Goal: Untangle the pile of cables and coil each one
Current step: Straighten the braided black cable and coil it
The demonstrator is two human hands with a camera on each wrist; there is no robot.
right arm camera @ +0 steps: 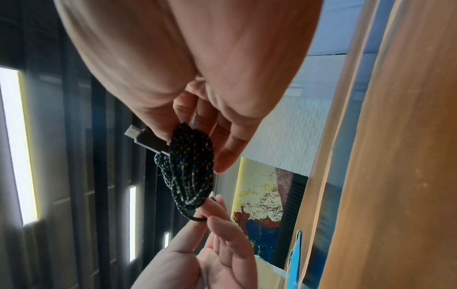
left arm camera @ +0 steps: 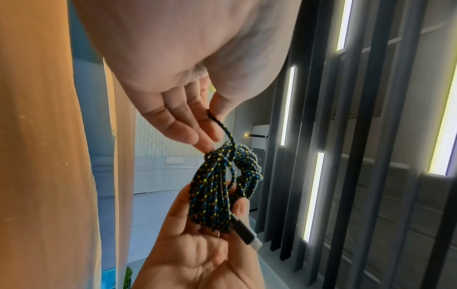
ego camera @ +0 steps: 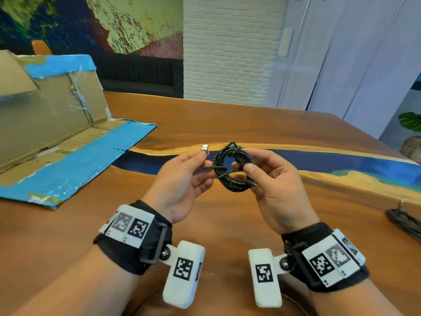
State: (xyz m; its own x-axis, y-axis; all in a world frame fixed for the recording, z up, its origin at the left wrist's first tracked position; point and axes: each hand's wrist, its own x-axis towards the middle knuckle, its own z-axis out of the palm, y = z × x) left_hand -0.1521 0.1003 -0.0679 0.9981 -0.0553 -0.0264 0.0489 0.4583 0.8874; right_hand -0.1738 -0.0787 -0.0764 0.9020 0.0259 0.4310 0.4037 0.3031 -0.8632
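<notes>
A black braided cable with yellow and blue flecks (ego camera: 232, 169) (left arm camera: 222, 185) (right arm camera: 191, 170) is wound into a small coil, held above the wooden table (ego camera: 227, 124). My right hand (ego camera: 252, 169) pinches the coil between thumb and fingers, and a small plug (left arm camera: 247, 232) (right arm camera: 141, 136) sticks out below the thumb. My left hand (ego camera: 200, 160) pinches the cable's free end just behind its silver USB plug (ego camera: 205, 148), left of the coil. In the left wrist view the free end (left arm camera: 220, 123) runs from my fingers down into the coil.
A flattened cardboard box with blue tape (ego camera: 68, 142) lies on the table's left side, one flap standing up. A dark object (ego camera: 405, 221) rests at the right edge. A potted plant (ego camera: 412, 133) stands beyond the table's right corner.
</notes>
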